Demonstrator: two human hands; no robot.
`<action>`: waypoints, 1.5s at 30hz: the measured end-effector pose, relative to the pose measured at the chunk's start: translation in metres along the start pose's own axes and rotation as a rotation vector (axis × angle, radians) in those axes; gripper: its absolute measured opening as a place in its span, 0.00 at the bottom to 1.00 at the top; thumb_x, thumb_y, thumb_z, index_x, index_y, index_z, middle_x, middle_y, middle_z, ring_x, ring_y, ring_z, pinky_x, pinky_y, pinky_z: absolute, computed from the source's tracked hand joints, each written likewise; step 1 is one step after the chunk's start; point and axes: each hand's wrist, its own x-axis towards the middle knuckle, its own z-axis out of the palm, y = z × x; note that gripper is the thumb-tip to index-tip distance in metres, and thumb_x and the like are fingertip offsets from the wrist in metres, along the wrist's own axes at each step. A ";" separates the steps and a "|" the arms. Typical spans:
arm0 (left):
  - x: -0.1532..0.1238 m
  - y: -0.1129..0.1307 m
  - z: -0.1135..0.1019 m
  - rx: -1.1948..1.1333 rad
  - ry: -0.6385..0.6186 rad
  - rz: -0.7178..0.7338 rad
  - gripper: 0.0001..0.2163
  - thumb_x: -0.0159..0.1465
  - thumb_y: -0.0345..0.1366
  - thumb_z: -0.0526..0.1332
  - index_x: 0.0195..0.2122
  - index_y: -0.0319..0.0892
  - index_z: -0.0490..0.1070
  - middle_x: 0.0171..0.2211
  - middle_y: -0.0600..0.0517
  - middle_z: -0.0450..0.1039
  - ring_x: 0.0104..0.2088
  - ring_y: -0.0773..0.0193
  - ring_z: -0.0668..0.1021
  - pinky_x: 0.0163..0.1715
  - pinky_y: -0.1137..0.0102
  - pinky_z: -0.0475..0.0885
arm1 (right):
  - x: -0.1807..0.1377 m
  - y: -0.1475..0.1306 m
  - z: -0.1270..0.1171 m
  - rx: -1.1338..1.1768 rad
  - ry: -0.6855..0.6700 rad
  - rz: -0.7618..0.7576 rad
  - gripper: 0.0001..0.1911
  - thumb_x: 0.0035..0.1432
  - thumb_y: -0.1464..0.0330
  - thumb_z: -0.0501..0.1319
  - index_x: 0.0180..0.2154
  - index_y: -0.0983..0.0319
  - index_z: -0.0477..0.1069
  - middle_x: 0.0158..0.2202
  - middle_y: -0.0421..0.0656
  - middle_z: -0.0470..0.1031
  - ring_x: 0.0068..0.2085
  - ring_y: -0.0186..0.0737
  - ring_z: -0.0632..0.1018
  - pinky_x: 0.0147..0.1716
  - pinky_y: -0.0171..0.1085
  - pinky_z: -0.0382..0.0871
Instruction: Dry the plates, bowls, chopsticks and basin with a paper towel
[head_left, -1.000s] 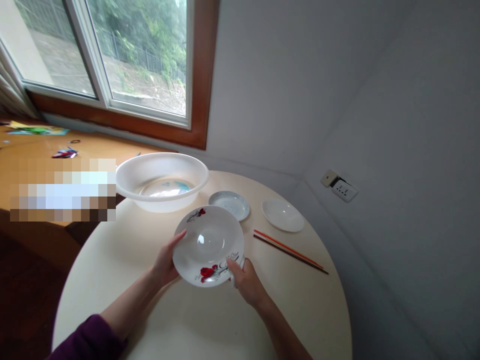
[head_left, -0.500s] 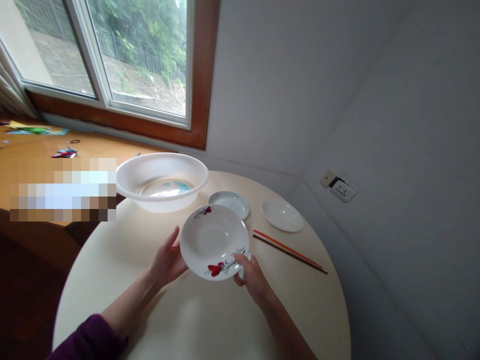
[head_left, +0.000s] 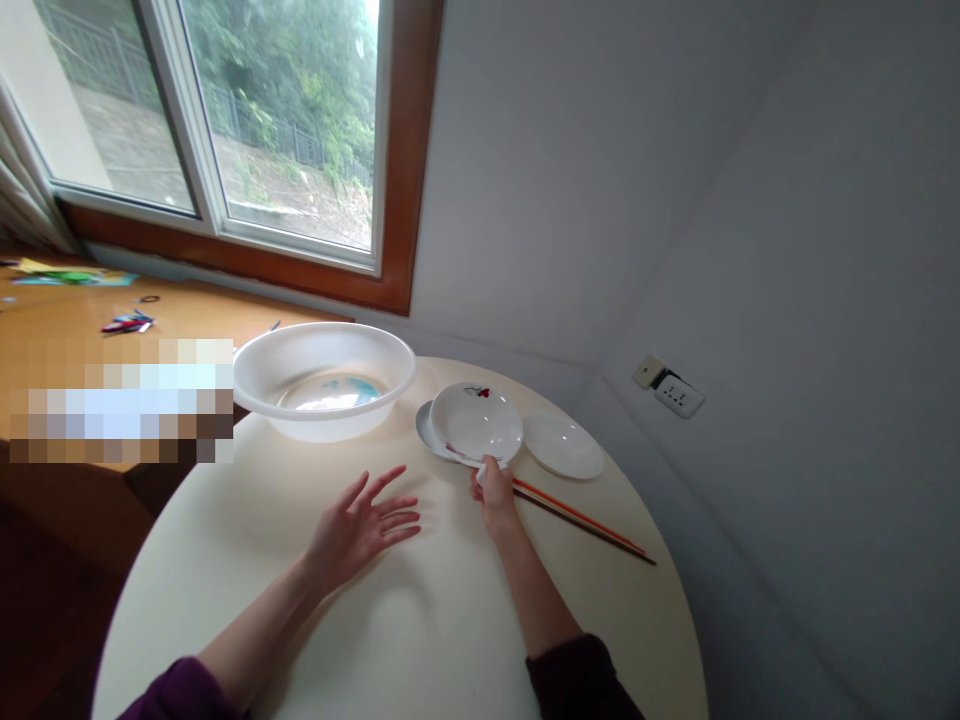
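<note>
The round white ceramic plate with red flowers [head_left: 475, 422] has travelled away from the body and now lies to the right of the wide translucent white plastic basin [head_left: 326, 428], and the left hand [head_left: 367, 525] has come off it.

Nearest me, in front of the basin, that left hand hangs over the round cream table [head_left: 360, 660], palm turned inward, fingers spread and touching nothing. It seems to be off duty because one hand can manage the plate at this reach. The right hand [head_left: 495, 492], further right of the basin, pinches the near rim, thumb above; a small white wad [head_left: 484, 476], cloth or tissue, I can't tell which, is tucked in the same grip. Holding by the edge probably leaves the underside free.

Rightward of the basin, beside that hand, an orange chopstick [head_left: 585, 512] and a dark brown chopstick [head_left: 600, 536] lie close together, perhaps paired to stay tidy. The flowered plate covers most of a flat blue-grey plate [head_left: 425, 432] that showed more plainly half a second ago; whether the two touch, I can't make out. The plain white shallow dish [head_left: 564, 446], furthest right of the basin, stays where it was. Beyond the basin stands the window [head_left: 281, 110].
</note>
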 end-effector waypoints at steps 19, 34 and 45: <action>0.005 0.000 -0.003 -0.080 0.218 0.013 0.14 0.63 0.36 0.53 0.46 0.35 0.68 0.22 0.48 0.71 0.22 0.65 0.73 0.25 0.70 0.69 | 0.021 0.015 0.015 -0.077 0.030 0.043 0.11 0.48 0.66 0.53 0.17 0.60 0.58 0.08 0.31 0.53 0.11 0.26 0.53 0.10 0.28 0.44; 0.004 0.000 0.002 -0.070 0.238 0.018 0.13 0.63 0.36 0.51 0.44 0.36 0.68 0.21 0.50 0.69 0.21 0.67 0.72 0.23 0.71 0.68 | 0.019 0.017 0.014 -0.080 -0.014 -0.031 0.18 0.52 0.53 0.56 0.22 0.61 0.61 0.10 0.31 0.55 0.12 0.26 0.55 0.10 0.28 0.46; 0.005 0.000 0.001 -0.054 0.243 0.029 0.13 0.64 0.36 0.50 0.44 0.36 0.68 0.22 0.50 0.68 0.21 0.67 0.71 0.23 0.71 0.68 | 0.014 0.019 0.013 -0.093 -0.070 -0.019 0.22 0.49 0.50 0.56 0.22 0.63 0.65 0.09 0.32 0.56 0.11 0.25 0.54 0.11 0.27 0.45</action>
